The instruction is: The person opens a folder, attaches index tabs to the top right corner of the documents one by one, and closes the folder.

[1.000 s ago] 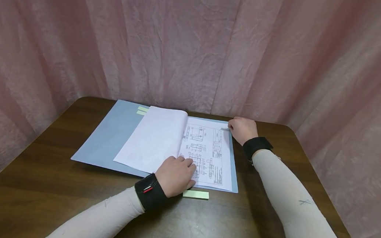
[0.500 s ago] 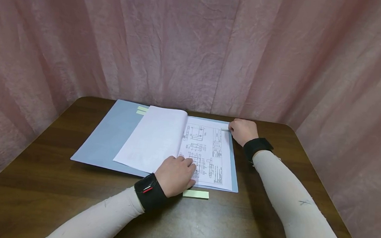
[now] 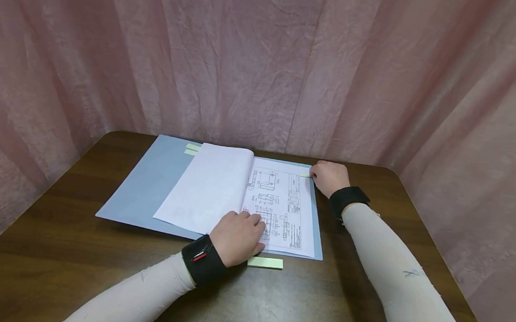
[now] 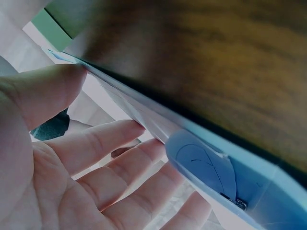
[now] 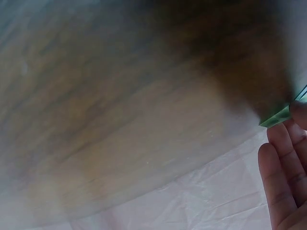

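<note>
1. A pale yellow-green strip (image 3: 304, 174) lies at the upper right edge of a sheet with technical drawings (image 3: 298, 191).
2. The right hand (image 3: 330, 178) is at that edge, pinching the strip between thumb and fingers; in the right wrist view, the strip's end juts past the fingers (image 5: 283, 148).
3. The left hand (image 3: 237, 238) rests on the lower part of the papers, its fingers apart and holding nothing, the thumb at the near edge.
4. Left of the drawings, a turned-over white page (image 3: 211, 187) lies blank side up.
5. Both sit on a spread light-blue folder (image 3: 141, 188).
6. Two yellow-green tabs (image 3: 192, 149) show at the page's upper left edge.
7. A pale green sticky-note pad (image 3: 266, 263) lies just beyond the folder's near edge, beside the left thumb.
8. Everything rests on a dark wood-grain surface (image 3: 257, 303).
9. A pink curtain (image 3: 264, 66) hangs behind.
10. Black bands (image 3: 348, 201) circle both wrists, over whitish sleeves (image 3: 398, 270).
</note>
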Tool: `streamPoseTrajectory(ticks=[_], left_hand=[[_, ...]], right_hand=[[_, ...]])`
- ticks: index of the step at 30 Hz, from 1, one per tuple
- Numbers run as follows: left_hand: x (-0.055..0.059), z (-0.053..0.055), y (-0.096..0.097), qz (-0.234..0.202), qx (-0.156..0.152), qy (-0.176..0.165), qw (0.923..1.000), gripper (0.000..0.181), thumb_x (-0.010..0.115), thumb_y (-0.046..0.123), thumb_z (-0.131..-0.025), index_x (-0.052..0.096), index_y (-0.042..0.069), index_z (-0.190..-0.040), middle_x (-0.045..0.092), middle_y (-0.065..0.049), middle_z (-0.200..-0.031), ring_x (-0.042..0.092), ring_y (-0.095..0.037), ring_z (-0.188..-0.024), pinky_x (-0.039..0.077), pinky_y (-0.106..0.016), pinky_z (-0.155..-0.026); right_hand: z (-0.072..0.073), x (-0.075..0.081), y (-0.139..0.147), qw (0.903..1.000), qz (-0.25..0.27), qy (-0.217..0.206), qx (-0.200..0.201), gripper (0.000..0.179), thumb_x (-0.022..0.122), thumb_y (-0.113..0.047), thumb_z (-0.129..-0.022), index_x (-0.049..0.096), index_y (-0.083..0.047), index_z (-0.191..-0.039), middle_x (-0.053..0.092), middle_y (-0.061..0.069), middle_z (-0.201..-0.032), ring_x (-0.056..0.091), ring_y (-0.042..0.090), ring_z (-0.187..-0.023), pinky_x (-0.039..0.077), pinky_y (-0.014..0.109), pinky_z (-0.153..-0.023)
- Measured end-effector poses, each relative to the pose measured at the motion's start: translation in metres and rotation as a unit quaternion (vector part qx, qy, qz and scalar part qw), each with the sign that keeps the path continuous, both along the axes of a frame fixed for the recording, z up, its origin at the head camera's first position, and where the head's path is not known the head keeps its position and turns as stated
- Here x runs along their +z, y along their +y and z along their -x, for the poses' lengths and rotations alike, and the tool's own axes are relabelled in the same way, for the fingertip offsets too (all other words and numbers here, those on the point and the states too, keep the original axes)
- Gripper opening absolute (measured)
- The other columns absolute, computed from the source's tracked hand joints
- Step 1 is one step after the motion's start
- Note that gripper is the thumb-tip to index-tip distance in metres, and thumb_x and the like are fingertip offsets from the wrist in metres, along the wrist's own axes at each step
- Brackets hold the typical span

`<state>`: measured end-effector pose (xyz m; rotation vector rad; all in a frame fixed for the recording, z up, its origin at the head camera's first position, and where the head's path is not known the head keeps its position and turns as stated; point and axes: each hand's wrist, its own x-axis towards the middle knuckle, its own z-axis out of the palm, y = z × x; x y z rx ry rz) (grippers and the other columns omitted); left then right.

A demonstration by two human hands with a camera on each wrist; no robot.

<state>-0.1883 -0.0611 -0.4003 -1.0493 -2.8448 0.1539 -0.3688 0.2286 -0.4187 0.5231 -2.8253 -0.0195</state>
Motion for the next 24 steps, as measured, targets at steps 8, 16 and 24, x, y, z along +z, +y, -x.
streamPoseTrajectory(ticks=[8, 16, 24], left_hand=[[-0.001, 0.000, 0.000, -0.002, -0.006, 0.003, 1.0000, 0.049, 0.084, 0.049, -0.097, 0.080, 0.010, -0.127, 0.078, -0.007, -0.116, 0.068, -0.023, -0.090, 0.058, -0.036, -0.077], [-0.002, 0.002, -0.001, -0.006, -0.007, 0.002, 1.0000, 0.048, 0.084, 0.049, -0.097, 0.081, 0.010, -0.124, 0.078, -0.007, -0.112, 0.067, -0.023, -0.087, 0.058, -0.037, -0.077], [0.020, 0.014, 0.009, 0.010, -0.002, -0.001, 0.9999, 0.043, 0.081, 0.045, -0.100, 0.080, 0.011, -0.125, 0.079, -0.007, -0.110, 0.069, -0.023, -0.087, 0.055, -0.034, -0.072]], right_hand=[[-0.002, 0.001, 0.002, 0.9999, -0.004, -0.015, 0.003, 0.018, 0.076, -0.004, -0.101, 0.088, -0.011, -0.113, 0.080, 0.009, -0.103, 0.066, 0.023, -0.080, 0.056, 0.042, -0.073], [-0.005, 0.002, 0.003, 0.9993, -0.022, -0.023, 0.019, 0.015, 0.077, -0.009, -0.102, 0.088, -0.012, -0.112, 0.075, 0.008, -0.099, 0.067, 0.025, -0.081, 0.056, 0.043, -0.074], [-0.009, 0.002, 0.008, 0.9992, -0.021, -0.028, 0.019, 0.017, 0.079, -0.010, -0.102, 0.087, -0.011, -0.117, 0.076, 0.008, -0.101, 0.067, 0.023, -0.082, 0.058, 0.042, -0.076]])
